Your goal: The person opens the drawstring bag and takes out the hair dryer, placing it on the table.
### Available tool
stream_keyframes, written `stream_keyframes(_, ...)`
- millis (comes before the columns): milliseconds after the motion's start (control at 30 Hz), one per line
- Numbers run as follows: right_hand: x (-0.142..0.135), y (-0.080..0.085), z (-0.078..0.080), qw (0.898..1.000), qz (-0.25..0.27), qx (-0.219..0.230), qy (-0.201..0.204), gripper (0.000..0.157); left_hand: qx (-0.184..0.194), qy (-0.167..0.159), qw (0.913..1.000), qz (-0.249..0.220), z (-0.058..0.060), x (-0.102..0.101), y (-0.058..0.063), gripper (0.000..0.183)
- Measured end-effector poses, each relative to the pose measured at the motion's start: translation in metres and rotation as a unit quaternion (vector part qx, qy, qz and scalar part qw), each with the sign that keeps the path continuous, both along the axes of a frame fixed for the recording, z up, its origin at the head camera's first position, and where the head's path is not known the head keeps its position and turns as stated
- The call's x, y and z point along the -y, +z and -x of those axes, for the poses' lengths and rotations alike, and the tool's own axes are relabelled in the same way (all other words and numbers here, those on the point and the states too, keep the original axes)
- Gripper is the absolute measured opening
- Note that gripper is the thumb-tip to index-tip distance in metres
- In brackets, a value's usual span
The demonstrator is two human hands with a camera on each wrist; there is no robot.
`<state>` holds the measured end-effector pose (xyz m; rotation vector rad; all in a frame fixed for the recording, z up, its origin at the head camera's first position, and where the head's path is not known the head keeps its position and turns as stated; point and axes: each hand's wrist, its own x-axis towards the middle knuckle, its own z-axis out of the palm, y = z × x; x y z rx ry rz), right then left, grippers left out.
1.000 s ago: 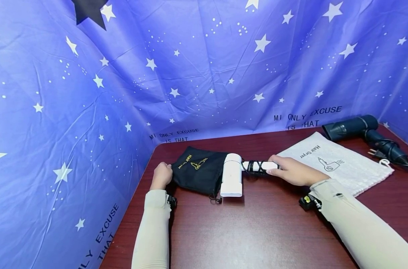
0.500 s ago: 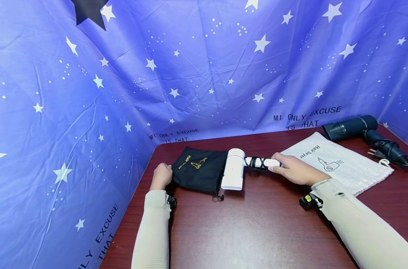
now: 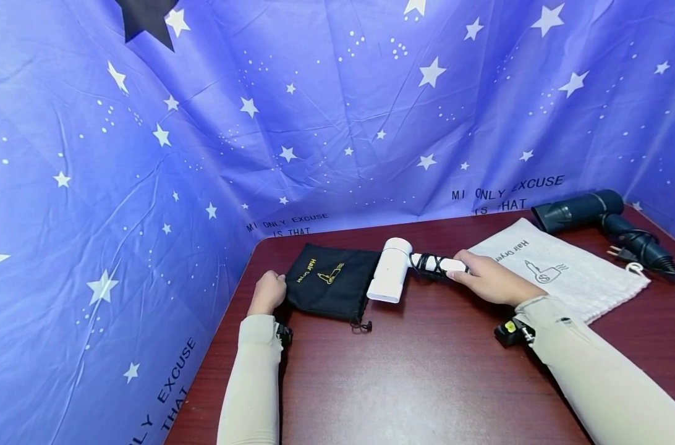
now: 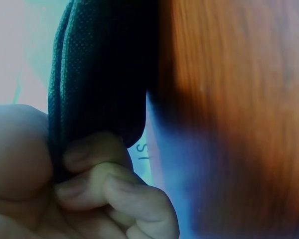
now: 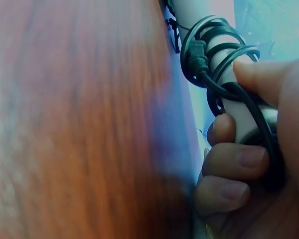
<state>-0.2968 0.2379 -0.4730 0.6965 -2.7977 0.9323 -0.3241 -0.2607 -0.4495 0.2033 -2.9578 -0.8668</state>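
My right hand grips the handle end of a white hair dryer, fingers curled round it in the right wrist view. A black cord is wound about the handle. The dryer's head lies against the drawstring end of a black cloth bag printed "Hair Dryer". My left hand pinches the bag's closed left end between thumb and curled fingers, as the left wrist view also shows. The bag lies rather flat, with its cord and toggle hanging at the near right corner.
To the right lies a white drawstring bag with the same print, partly behind the right hand. A dark hair dryer with its cord wrapped rests beyond it. A blue starry curtain rises behind and left of the reddish wooden table.
My right hand has shifted slightly right, and the white dryer's head has moved away and to the right while tilting. The left hand stays on the black bag.
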Motion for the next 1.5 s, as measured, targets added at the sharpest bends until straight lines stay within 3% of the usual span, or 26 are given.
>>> stream_keyframes(300, -0.002, -0.004, 0.003, 1.0, 0.005, -0.005, -0.024, 0.022, 0.035, -0.006, 0.9993, -0.008, -0.003, -0.001, 0.003, 0.035)
stream_keyframes(600, 0.001, -0.006, 0.002, 0.999, 0.022, -0.006, -0.045, 0.022, 0.079, -0.012, 0.9968, 0.003, -0.005, -0.002, 0.001, 0.068)
stream_keyframes(833, 0.003, -0.008, 0.003, 0.997, 0.024, -0.01, -0.076, 0.024, 0.093, -0.015, 0.9953, 0.021, -0.007, -0.005, -0.001, 0.07)
stream_keyframes(1500, 0.008, -0.009, 0.003, 0.992, 0.028, 0.015, -0.125, 0.031, 0.125, -0.019, 0.9919, 0.011, -0.01, -0.01, 0.004, 0.078)
